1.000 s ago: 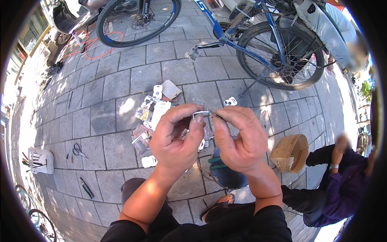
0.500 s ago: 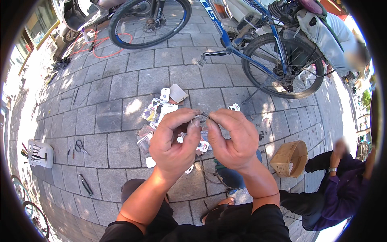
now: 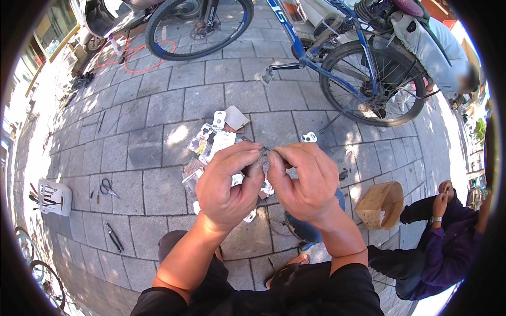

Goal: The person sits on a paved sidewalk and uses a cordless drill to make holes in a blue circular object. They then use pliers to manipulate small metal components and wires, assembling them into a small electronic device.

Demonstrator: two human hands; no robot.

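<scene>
Well left of the packets [image 3: 221, 141], a white tub [image 3: 59, 200] stands on the paving [image 3: 158, 192], with scissors [image 3: 107, 187] lying between. Seen over the packets' near side, the left hand [image 3: 227, 184] has its grip closed, thumb and forefinger pinching a small metal piece [image 3: 266, 149]; the right hand [image 3: 308, 179] seems to pinch its other end. The fingertips sit closer together than a second ago, hiding most of the piece, so both hands appear committed to it. Right of the packets sits a cardboard box [image 3: 365, 204].

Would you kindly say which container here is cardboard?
The open brown cardboard box, right of the bare right hand; the other, far left, is a white plastic tub.
</scene>
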